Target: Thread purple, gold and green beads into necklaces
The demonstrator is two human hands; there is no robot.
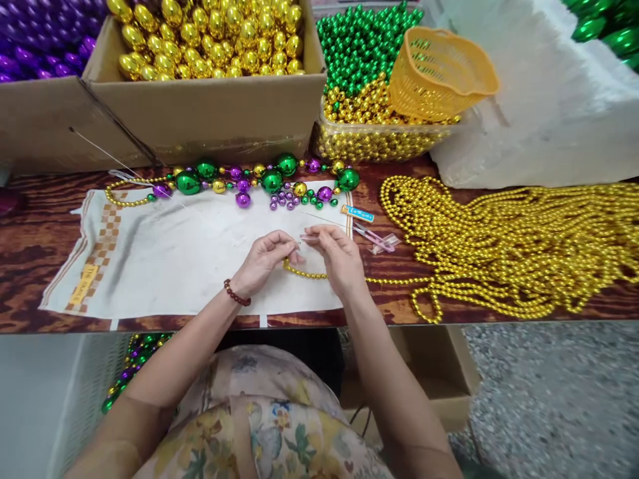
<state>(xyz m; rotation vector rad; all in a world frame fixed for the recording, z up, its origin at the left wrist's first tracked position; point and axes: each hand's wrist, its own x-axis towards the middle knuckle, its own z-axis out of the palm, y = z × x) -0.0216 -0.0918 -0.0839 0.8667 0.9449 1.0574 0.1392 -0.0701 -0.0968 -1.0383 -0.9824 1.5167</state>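
A: Where do we locate the hands?
B: We find the left hand point(263, 258) and the right hand point(342, 258) facing each other above the white towel point(184, 256), fingertips drawn in. The contact is too fine to resolve; we cannot tell whether either closes on anything.

A: And the gold strand point(308, 274)?
B: We trace it from below the left fingers, past the right hand, to the bead pile point(519, 246) on the tabletop point(24, 259). We judge that the pile sits to the right so that a length can reach the fingers untangled.

A: Why the towel?
B: We take it as a soft, pale base, on which beads should roll less and show clearly. The mixed necklace point(272, 181) lies along its far edge, probably out of the wrists' way.

A: The scissors point(370, 235)?
B: They lie just beyond the right hand, presumably for a short reach. Behind, the carton point(200, 116) confines loose gold beads point(214, 30).
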